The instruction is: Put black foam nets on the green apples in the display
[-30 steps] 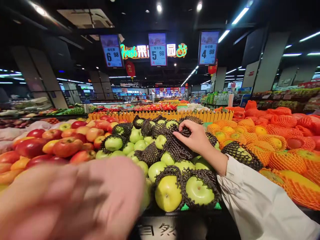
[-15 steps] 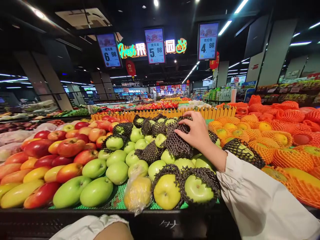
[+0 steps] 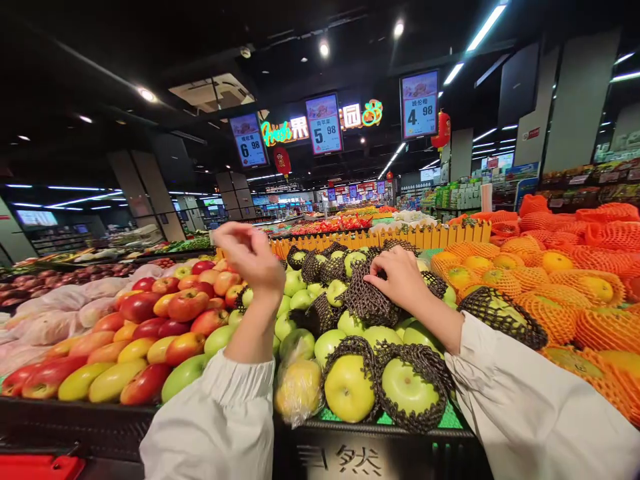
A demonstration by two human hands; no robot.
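My right hand (image 3: 397, 277) bends over a black foam fruit net (image 3: 367, 297) on the pile, with its thumb and fingers closed on the net's upper part. What is inside that net is hidden. My left hand (image 3: 253, 260) is raised above the fruit at centre-left. Its fingers are loosely bent and slightly blurred, and I see nothing in them. Green apples (image 3: 327, 343) lie below and between both hands, some sleeved in black nets. In front sit a netted yellow-green apple (image 3: 350, 388), another netted green apple (image 3: 410, 388) and a yellow fruit in clear plastic (image 3: 299, 388).
Red and yellow fruit (image 3: 150, 327) is heaped on the left. Oranges in orange foam nets (image 3: 555, 293) fill the right, with red-netted fruit (image 3: 575, 233) behind. A low yellow picket fence (image 3: 435, 237) runs along the back. The black display edge (image 3: 345, 440) is nearest me.
My left hand has come up from the lower edge to above the fruit. My right hand stays at the black net. The view has shifted a little, so the scene sits further right.
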